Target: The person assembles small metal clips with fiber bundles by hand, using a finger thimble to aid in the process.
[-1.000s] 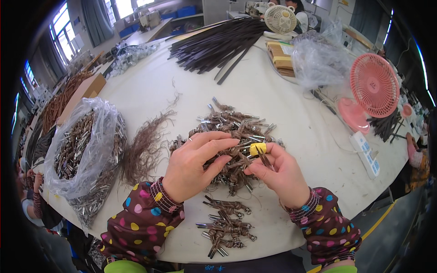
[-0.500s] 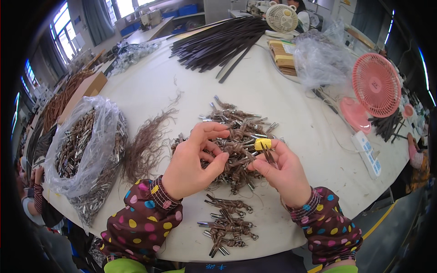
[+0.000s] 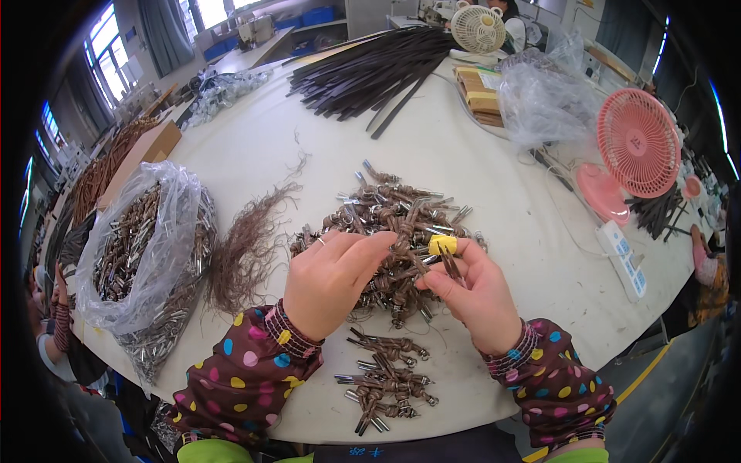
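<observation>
Over a pile of knotted brown cords with metal tips [image 3: 417, 212], my two hands are close together. My left hand [image 3: 328, 282] is closed, its fingers pressed together by the pile; whatever they pinch is hidden. My right hand [image 3: 486, 301] holds small dark thread snips [image 3: 454, 267] with two narrow points. Yellow tape [image 3: 443, 245] wraps one of its fingers. A cord end shows beside the right fingertips, but I cannot tell which hand grips it. Nearer to me lies a smaller row of the same knotted cords [image 3: 390, 382].
Left of the pile lie loose brown threads [image 3: 251, 247] and an open plastic bag [image 3: 166, 270] full of cords. Dark strips [image 3: 363, 73] spread at the back. A pink fan [image 3: 637, 143] and a white power strip [image 3: 621, 258] stand at the right.
My left hand has turned over, showing its back, and its spread fingers have come together toward the right hand. My right hand has shifted slightly left, still holding the snips.
</observation>
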### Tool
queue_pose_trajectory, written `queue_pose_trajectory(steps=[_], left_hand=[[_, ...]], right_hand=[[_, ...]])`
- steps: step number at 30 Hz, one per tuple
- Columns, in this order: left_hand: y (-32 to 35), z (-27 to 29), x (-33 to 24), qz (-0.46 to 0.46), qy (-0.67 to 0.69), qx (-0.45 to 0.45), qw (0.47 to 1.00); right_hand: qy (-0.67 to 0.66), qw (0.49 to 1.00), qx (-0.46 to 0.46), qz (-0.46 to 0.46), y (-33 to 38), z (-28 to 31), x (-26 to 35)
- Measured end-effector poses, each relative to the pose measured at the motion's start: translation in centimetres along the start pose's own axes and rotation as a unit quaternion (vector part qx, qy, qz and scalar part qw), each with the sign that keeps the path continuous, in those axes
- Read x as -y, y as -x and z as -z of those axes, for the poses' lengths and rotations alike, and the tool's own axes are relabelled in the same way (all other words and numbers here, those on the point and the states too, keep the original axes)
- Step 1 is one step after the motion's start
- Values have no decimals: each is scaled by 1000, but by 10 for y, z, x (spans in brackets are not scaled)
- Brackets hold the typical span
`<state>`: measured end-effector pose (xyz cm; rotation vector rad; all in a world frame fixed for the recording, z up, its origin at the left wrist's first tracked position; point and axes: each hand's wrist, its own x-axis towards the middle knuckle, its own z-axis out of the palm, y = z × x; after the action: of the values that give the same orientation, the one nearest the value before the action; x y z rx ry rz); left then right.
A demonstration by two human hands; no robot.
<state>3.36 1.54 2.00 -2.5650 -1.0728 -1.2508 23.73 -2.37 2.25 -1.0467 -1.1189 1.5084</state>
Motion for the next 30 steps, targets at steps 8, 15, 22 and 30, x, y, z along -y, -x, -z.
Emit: queue_pose_trajectory(steps=[8, 15, 22, 30], left_hand=[[-4, 1, 3, -43, -34, -33, 998], [6, -8, -2, 174, 239, 11, 955], [1, -8, 0, 51, 217, -49, 974], [6, -3, 0, 95, 244, 33, 965]], right_hand=[[-6, 1000, 20, 6, 1, -2, -1], [-80, 983, 100, -128, -2, 10, 5], [-29, 975, 154, -156, -4, 8, 10], [57, 989, 125, -54, -10, 16, -8]])
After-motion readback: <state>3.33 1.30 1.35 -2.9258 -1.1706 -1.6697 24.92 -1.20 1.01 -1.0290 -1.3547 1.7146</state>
